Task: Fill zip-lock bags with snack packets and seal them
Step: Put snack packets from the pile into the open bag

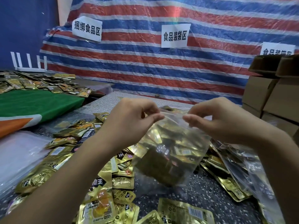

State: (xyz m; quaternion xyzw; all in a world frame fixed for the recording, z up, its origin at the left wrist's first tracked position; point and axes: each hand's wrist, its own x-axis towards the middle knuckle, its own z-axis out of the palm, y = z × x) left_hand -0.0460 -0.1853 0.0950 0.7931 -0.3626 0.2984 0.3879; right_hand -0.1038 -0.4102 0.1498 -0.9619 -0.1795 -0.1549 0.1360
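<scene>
A clear zip-lock bag (171, 152) stuffed with gold snack packets hangs above the table in the middle of the view. My left hand (129, 120) pinches the bag's top edge at its left end. At the right end of that edge my right hand (216, 120) pinches it too. Both thumbs point toward each other along the zip strip. Loose gold snack packets (116, 183) lie heaped on the speckled table (202, 191) below the bag.
Empty clear bags (17, 152) lie at the left. A filled bag (252, 172) rests at the right. Cardboard boxes (271, 97) stand stacked at the right. A green cloth (35, 102) and more packets (37, 83) cover a table at the far left, before a striped tarp wall.
</scene>
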